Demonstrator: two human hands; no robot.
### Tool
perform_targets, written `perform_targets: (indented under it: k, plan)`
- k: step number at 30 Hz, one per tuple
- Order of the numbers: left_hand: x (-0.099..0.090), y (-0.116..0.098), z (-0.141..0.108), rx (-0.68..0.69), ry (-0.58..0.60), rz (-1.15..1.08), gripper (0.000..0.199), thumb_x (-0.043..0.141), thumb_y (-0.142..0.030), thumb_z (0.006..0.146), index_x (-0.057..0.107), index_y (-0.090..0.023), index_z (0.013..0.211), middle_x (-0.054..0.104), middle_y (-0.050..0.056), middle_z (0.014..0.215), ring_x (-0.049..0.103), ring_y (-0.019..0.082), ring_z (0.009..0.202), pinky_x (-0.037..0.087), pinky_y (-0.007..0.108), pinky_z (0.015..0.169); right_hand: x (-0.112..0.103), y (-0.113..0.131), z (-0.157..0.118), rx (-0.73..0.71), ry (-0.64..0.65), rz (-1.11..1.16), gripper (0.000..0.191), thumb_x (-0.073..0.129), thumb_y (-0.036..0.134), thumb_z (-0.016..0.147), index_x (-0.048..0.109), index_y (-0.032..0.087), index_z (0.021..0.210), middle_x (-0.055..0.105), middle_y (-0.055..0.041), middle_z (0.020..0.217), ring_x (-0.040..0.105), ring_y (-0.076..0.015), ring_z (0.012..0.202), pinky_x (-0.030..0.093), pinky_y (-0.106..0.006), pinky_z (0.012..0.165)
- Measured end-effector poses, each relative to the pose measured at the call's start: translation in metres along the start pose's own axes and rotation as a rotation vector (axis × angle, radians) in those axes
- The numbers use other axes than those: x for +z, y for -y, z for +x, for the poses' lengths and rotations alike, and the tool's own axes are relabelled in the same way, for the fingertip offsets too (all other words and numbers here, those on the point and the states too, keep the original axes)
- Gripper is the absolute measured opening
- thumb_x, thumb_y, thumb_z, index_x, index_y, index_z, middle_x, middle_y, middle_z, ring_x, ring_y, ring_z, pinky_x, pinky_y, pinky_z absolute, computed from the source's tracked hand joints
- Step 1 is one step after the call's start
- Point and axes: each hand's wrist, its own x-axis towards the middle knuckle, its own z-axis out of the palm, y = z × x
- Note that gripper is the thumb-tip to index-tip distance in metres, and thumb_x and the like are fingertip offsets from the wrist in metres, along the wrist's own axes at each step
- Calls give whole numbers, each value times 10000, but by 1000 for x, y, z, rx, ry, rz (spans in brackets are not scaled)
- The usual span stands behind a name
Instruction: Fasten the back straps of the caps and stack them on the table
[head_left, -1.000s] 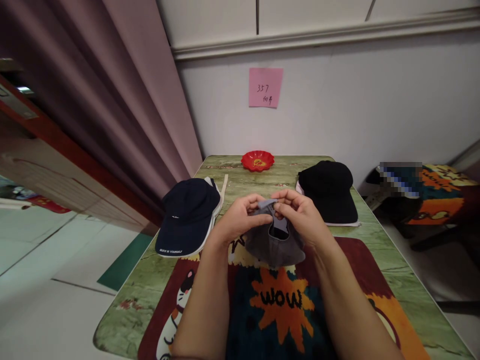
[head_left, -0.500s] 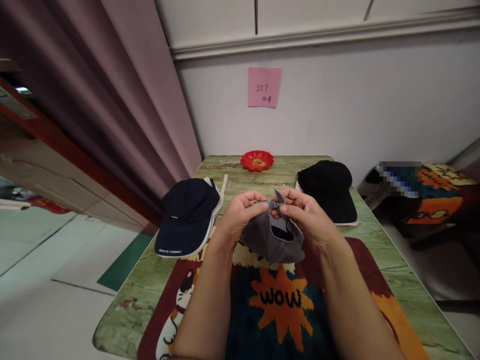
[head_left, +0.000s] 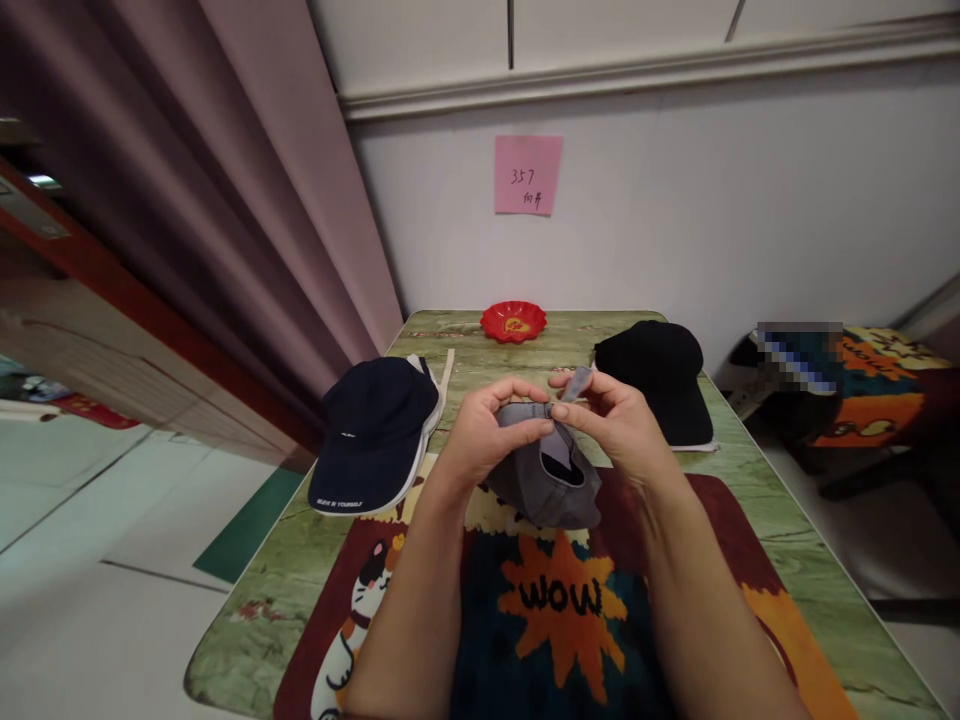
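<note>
Grey fabric cap with a soft, rounded crown (head_left: pixel 529 485): held in both hands over the middle of the table, back opening facing the wearer; crown slack and slightly creased; cannot tell whether it touches the mat.
Back opening: arched, with a pale edge and a dark interior showing through.
Narrow grey fabric strap (head_left: pixel 577 383): spans the opening; loose end stands tilted upward beside the right fingers; fastening partly covered, detail too small to read.
Left hand (head_left: pixel 484 430): thumb and fingers closed together on the band left of the fastening.
Right hand (head_left: pixel 615 425): thumb and forefinger pinched close at the strap, by the fastening; remaining fingers loosely curled.
Red, scalloped, shallow dish (head_left: pixel 514 322): at the table's far edge, upright; yellow-gold design on its inner floor.
Navy cloth cap with white brim lettering (head_left: pixel 375 410): on the table, left of the hands; pale layer projecting beneath it.
Plain black cloth cap (head_left: pixel 652 380): on the table, just beyond the right hand; pale edge visible underneath.
Multicoloured printed mat marked "WOW" (head_left: pixel 510 660): flat under the forearms.
Green wood-patterned table (head_left: pixel 262 600): rounded corner, carries mat, caps and dish.
</note>
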Motion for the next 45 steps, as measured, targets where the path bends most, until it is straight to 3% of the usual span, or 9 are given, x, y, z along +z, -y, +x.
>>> perform_targets:
  k: [10, 18, 33, 45]
  plan:
    - [0, 3, 0, 18, -28, 17, 329, 884, -323, 667, 743, -156, 913, 734, 36, 875, 647, 151, 745, 504, 245, 690, 4, 2, -2, -59, -18, 145, 248, 879, 357, 703, 715, 196, 795, 712, -18, 773, 499, -78, 532, 409, -202, 467]
    - [2, 0, 0, 69, -44, -21, 314, 909, -319, 646, 785, -172, 895, 764, 53, 895, 676, 171, 802, 521, 254, 738, 14, 13, -6, 26, -42, 344, 334, 875, 485, 682, 732, 202, 786, 645, 12, 676, 505, -63, 507, 435, -177, 467]
    - [2, -6, 0, 195, -107, 198, 235, 862, -306, 696, 779, -174, 872, 767, 48, 878, 691, 186, 808, 542, 268, 731, 10, 12, -9, 8, -101, -38, 334, 817, 476, 738, 662, 181, 710, 622, 0, 663, 593, -115, 555, 557, -232, 512]
    - [3, -4, 0, 229, -81, 252, 198, 843, -265, 720, 779, -171, 883, 785, 49, 911, 714, 195, 852, 546, 281, 807, 5, 8, -8, 28, -79, -166, 278, 760, 424, 774, 658, 172, 717, 673, -29, 712, 608, -118, 542, 505, -236, 522]
